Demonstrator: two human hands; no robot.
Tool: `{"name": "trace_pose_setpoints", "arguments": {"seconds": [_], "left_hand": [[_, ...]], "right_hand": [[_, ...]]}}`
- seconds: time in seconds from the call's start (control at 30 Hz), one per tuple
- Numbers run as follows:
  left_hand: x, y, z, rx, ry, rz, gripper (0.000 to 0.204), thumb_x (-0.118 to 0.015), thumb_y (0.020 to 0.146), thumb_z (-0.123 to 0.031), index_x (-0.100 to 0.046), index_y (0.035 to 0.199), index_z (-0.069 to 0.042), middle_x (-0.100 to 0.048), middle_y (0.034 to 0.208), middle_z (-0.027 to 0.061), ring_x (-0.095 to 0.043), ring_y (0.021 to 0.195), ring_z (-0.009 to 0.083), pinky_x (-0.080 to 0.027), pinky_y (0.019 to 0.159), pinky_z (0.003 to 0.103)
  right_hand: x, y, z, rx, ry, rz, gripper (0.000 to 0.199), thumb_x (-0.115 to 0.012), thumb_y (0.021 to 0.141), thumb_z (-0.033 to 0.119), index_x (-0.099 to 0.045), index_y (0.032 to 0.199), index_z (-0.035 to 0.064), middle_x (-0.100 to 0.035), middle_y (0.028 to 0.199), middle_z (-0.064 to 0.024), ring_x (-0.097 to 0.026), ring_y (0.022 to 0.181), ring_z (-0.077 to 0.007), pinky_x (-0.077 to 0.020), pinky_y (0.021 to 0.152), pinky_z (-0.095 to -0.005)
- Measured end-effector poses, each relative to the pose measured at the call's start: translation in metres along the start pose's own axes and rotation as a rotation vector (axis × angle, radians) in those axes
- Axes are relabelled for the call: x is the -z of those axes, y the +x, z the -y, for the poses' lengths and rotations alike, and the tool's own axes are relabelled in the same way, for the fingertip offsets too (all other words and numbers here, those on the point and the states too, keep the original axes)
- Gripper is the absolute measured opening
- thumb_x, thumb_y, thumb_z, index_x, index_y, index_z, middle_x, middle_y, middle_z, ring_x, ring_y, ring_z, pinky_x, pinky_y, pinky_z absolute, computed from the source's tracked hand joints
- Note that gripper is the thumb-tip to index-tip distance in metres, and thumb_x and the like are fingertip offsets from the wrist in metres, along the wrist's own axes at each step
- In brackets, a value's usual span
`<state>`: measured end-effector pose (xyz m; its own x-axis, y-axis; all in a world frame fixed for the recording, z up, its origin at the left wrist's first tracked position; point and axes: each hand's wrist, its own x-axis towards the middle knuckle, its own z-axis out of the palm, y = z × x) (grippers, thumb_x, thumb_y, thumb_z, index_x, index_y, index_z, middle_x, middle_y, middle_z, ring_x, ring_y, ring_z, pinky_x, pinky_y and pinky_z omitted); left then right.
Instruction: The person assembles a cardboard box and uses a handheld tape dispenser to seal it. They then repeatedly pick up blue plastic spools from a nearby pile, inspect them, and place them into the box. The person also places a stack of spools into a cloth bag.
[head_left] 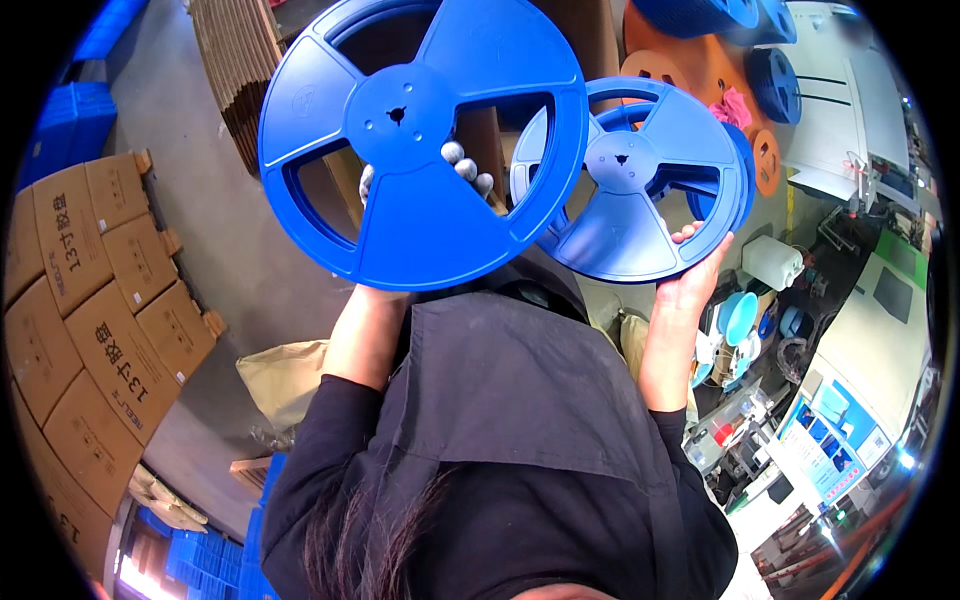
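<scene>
A large blue plastic reel (430, 215), with a small hub hole and three cut-out windows, is held up in front of me. My left hand (464, 168) is behind it, closed, with greyish-white gloved fingertips showing through the windows. Most of that hand is hidden by the reel. To the right is a second blue reel (620, 225), shiny with glare. My right hand (700, 265) grips its lower right rim, bare fingers curling through a window. More blue rims show behind this reel; I cannot tell how many are held together.
Brown cartons (110, 300) are stacked at the left, with flattened cardboard (235, 70) at the upper left. An orange surface (690, 65) beyond bears stacks of blue reels (772, 85). White machinery (845, 90) stands at the right. A paper bag (285, 385) is by my left arm.
</scene>
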<state>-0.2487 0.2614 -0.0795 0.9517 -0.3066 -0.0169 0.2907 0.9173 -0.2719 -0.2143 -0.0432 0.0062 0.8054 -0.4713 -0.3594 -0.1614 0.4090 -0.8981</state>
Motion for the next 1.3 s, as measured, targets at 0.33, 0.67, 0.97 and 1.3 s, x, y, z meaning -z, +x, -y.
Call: {"name": "trace_pose_setpoints", "arguments": {"seconds": [0.33,0.67,0.97,1.3], "left_hand": [[-0.012,0.004,-0.003,0.001,-0.078,-0.018,0.07,-0.057,0.086,-0.055,-0.04,0.133,-0.007,-0.051,0.127,0.0131,-0.046,0.126,0.0291,-0.033,0.111,0.047],[-0.002,-0.025,-0.012,-0.185,0.169,-0.111,0.073,-0.06,0.082,-0.055,-0.043,0.132,-0.005,-0.054,0.124,0.0122,-0.049,0.122,0.0293,-0.036,0.109,0.042],[-0.005,-0.048,-0.059,-0.462,0.485,0.144,0.079,-0.07,0.081,-0.042,-0.033,0.139,-0.003,-0.05,0.126,0.0167,-0.048,0.121,0.03,-0.037,0.109,0.043],[0.001,-0.052,-0.041,-0.277,0.528,-0.111,0.076,-0.06,0.085,-0.044,-0.03,0.141,-0.001,-0.047,0.131,0.0159,-0.047,0.122,0.0289,-0.037,0.108,0.04]], "right_hand": [[0.024,0.014,-0.005,-0.031,-0.044,-0.002,0.046,-0.04,0.099,0.045,-0.055,0.097,0.0022,-0.057,0.077,-0.0082,-0.056,0.07,-0.019,-0.0509,0.068,-0.0308],[0.049,0.017,0.001,-0.106,0.158,0.237,0.049,-0.042,0.095,0.053,-0.056,0.09,0.006,-0.053,0.067,-0.0033,-0.051,0.061,-0.0159,-0.0453,0.094,-0.0431],[0.056,0.016,0.02,-0.022,0.387,0.364,0.032,-0.043,0.099,0.034,-0.056,0.09,0.0051,-0.049,0.064,-0.0009,-0.048,0.057,-0.0124,-0.0492,0.074,-0.032],[0.033,0.029,0.013,-0.058,0.356,0.297,0.049,-0.044,0.094,0.054,-0.055,0.091,0.0073,-0.049,0.065,-0.0025,-0.048,0.06,-0.0158,-0.0453,0.095,-0.0488]]}}
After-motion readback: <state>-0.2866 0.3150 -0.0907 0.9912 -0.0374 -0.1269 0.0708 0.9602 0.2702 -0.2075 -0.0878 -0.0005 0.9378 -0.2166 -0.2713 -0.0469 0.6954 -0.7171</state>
